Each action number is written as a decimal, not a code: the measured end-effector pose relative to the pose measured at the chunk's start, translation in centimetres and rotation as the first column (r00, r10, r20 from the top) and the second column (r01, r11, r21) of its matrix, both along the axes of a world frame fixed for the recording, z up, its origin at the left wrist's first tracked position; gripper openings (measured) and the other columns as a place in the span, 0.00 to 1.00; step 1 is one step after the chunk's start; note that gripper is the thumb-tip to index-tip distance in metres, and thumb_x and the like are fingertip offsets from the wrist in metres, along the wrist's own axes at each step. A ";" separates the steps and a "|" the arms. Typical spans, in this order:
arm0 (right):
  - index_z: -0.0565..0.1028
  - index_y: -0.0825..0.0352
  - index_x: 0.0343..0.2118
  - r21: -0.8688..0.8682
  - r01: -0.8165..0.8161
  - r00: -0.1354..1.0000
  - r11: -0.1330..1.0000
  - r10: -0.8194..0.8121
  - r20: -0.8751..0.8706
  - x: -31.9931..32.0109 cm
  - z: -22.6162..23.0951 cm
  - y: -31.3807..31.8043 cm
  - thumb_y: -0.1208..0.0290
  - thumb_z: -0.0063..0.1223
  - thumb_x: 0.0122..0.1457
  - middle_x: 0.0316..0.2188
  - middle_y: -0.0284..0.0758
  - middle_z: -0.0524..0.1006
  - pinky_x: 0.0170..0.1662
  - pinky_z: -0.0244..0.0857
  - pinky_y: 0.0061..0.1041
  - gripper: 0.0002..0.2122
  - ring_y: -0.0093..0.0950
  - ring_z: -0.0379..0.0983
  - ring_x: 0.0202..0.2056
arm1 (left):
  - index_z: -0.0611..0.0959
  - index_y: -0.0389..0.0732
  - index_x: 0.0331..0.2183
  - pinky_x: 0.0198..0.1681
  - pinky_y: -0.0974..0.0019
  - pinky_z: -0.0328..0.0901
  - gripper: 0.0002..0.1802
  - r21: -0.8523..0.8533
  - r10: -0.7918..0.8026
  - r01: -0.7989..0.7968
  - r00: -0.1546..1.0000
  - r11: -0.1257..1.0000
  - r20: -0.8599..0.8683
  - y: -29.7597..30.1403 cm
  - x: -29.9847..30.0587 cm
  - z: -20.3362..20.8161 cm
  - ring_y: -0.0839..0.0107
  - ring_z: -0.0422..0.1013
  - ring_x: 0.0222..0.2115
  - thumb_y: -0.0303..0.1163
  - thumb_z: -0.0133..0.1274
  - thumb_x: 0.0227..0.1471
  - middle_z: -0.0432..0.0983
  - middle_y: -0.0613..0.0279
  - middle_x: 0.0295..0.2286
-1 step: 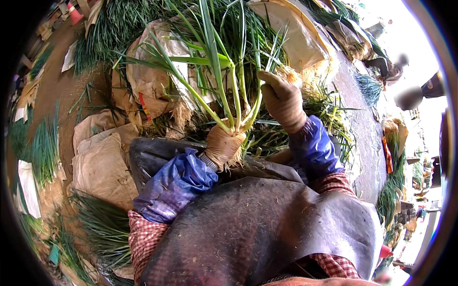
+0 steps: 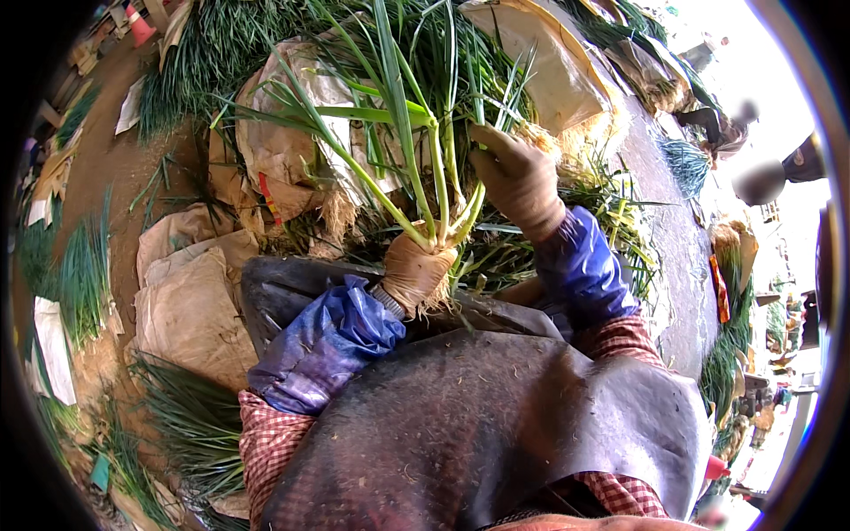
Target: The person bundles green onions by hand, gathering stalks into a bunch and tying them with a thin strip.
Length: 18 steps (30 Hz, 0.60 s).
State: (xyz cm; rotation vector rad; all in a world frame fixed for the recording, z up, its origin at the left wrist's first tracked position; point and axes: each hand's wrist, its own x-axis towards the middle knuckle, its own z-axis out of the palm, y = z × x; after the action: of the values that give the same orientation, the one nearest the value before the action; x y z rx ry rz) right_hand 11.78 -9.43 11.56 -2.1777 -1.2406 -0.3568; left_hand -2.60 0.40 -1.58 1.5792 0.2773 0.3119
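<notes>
My left hand (image 2: 416, 270), in a tan glove, is closed round the root end of a small bunch of green onions (image 2: 436, 181). Their pale stalks fan upward and away, and fine roots hang below the fist. At the bunch's right side, my right hand (image 2: 516, 173), also gloved, has its fingers curled over the outermost green onion stalk. That stalk runs up to the fingers, and a leaf shows above them; the thumb is hidden. Blue sleeve covers reach over both forearms.
Heaps of green onions (image 2: 217, 57) and tan sacks (image 2: 190, 296) lie ahead and to the left. Loose trimmed leaves (image 2: 505, 257) are piled beneath my hands. A dark apron (image 2: 443, 416) covers my lap. Blurred people are at the far right; an orange cone (image 2: 139, 26) stands far left.
My right hand has shifted slightly left, its fingers now further over the outer stalk. The left hand and its bunch have stayed almost still.
</notes>
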 end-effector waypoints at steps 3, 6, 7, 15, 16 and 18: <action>0.76 0.66 0.41 -0.057 -0.015 0.962 0.998 -0.002 -0.275 2.0 -0.5 2.9 0.55 0.57 0.55 0.24 0.39 0.78 0.28 0.69 0.30 0.19 0.32 0.76 0.25 | 0.78 0.35 0.37 0.35 0.72 0.69 0.14 0.044 -0.009 0.010 1.000 0.999 -0.029 0.1 -0.1 0.4 0.77 0.72 0.30 0.21 0.58 0.44 0.77 0.65 0.30; 0.80 0.69 0.35 -0.139 -0.267 0.462 0.954 0.000 -0.887 3.4 -0.4 4.1 0.57 0.57 0.57 0.20 0.32 0.78 0.17 0.61 0.15 0.17 0.17 0.69 0.15 | 0.78 0.35 0.37 0.39 0.70 0.70 0.13 -0.224 -0.028 0.050 0.994 0.973 0.103 -0.1 -0.1 0.4 0.75 0.73 0.33 0.21 0.58 0.45 0.77 0.63 0.32; 0.80 0.69 0.33 -0.047 -0.304 0.344 0.952 0.063 -0.937 3.3 -1.2 3.9 0.60 0.57 0.56 0.20 0.31 0.78 0.16 0.60 0.14 0.14 0.16 0.68 0.15 | 0.78 0.34 0.39 0.42 0.68 0.70 0.14 -0.169 -0.066 0.078 0.995 0.982 0.076 0.1 -0.3 0.5 0.73 0.74 0.36 0.21 0.58 0.47 0.77 0.62 0.34; 0.78 0.68 0.34 0.230 -0.060 0.283 0.971 0.237 -0.930 -1.2 -0.2 -1.5 0.72 0.59 0.53 0.25 0.29 0.77 0.25 0.66 0.16 0.08 0.17 0.72 0.22 | 0.75 0.32 0.45 0.45 0.59 0.72 0.19 -0.938 -0.275 0.231 0.948 0.258 0.158 0.6 0.2 3.5 0.61 0.73 0.41 0.16 0.49 0.48 0.77 0.53 0.36; 0.78 0.68 0.34 0.250 -0.009 0.303 0.968 0.241 -0.922 -1.6 -0.2 -2.4 0.73 0.59 0.52 0.25 0.30 0.77 0.25 0.66 0.16 0.07 0.18 0.72 0.22 | 0.75 0.31 0.44 0.45 0.59 0.72 0.17 -0.945 -0.244 0.259 0.947 0.200 0.208 0.5 0.3 3.2 0.62 0.74 0.39 0.16 0.49 0.49 0.77 0.53 0.35; 0.78 0.69 0.33 0.341 -0.052 0.320 0.939 0.339 -0.885 -2.1 0.1 -4.0 0.76 0.60 0.50 0.28 0.33 0.79 0.23 0.67 0.16 0.07 0.19 0.75 0.24 | 0.75 0.30 0.40 0.46 0.60 0.72 0.12 -0.946 -0.161 0.314 0.941 0.082 0.299 0.8 0.7 1.6 0.64 0.74 0.35 0.17 0.48 0.49 0.77 0.52 0.33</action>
State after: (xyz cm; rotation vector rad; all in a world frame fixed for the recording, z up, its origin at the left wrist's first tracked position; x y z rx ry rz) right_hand 9.64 -13.40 11.61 -1.4684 -0.6577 0.7747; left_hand -1.86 1.17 0.05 0.1568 0.0564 -0.0989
